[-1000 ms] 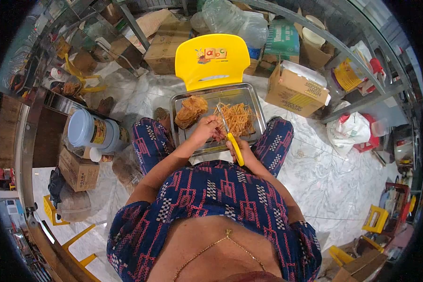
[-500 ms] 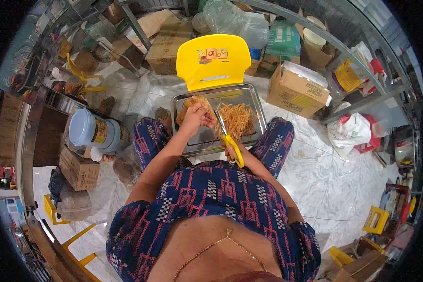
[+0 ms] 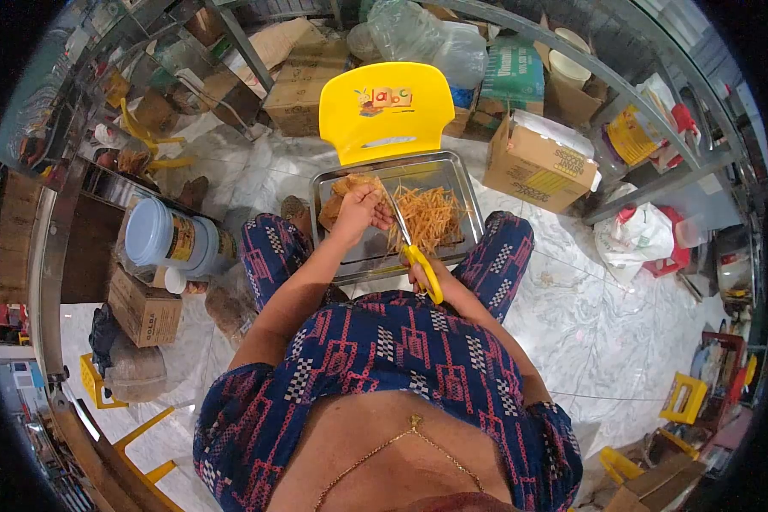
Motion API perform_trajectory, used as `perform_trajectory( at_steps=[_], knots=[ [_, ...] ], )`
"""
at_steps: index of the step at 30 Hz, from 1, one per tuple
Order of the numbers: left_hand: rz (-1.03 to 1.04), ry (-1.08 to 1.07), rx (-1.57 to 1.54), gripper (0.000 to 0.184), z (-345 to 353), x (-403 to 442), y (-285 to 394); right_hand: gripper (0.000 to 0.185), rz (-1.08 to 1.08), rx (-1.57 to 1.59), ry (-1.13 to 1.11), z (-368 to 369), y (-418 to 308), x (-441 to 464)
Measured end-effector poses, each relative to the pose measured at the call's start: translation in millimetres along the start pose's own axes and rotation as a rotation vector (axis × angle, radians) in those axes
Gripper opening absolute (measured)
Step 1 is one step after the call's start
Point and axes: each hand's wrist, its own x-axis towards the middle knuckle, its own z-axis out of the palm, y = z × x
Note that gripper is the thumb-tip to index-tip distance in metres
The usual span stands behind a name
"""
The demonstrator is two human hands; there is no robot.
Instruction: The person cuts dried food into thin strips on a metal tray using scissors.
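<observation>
A metal tray [image 3: 367, 268] rests on a yellow chair [image 3: 386, 119] between the knees. Orange-brown thin strips [image 3: 431, 215] are heaped on its right side, and folded brown sheets [image 3: 337, 192] lie on its left. My left hand [image 3: 363, 213] is closed over the sheets' right part; what its fingers pinch is too small to make out. Yellow-handled scissors [image 3: 427, 271] are gripped in my right hand [image 3: 420, 275] at the tray's near edge. Their blades point up and left, past my left fingertips, beside the strips.
An open cardboard box [image 3: 541, 166] stands right of the chair. Blue-lidded buckets [image 3: 149, 232] and another carton [image 3: 142, 309] are at the left. Metal shelving with boxes and plastic bottles [image 3: 461, 60] runs behind the chair. A white bag [image 3: 633, 241] sits at the right.
My left hand has moved left and up, from beside the strips to the folded sheets. The scissors have shifted slightly left, still in my right hand.
</observation>
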Motion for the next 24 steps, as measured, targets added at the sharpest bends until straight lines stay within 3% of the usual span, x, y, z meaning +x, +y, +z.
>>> perform_trajectory(
  at_steps=[11, 14, 24],
  knots=[
    [-0.015, 0.000, -0.009, 0.016, 1.9, 1.5, -0.6, 0.027, 0.105, 0.045, 0.120, -2.6, -0.9, -0.8],
    [0.007, 0.019, 0.010, 0.018, 5.7, -1.5, 4.2, 0.025, 0.136, 0.211, 0.099, -5.9, 3.5, 0.3],
    [-0.015, -0.030, 0.040, 0.016, 4.7, -5.4, -2.0, 0.026, -0.045, 0.012, 0.059, -1.2, 12.3, 3.9]
  ],
)
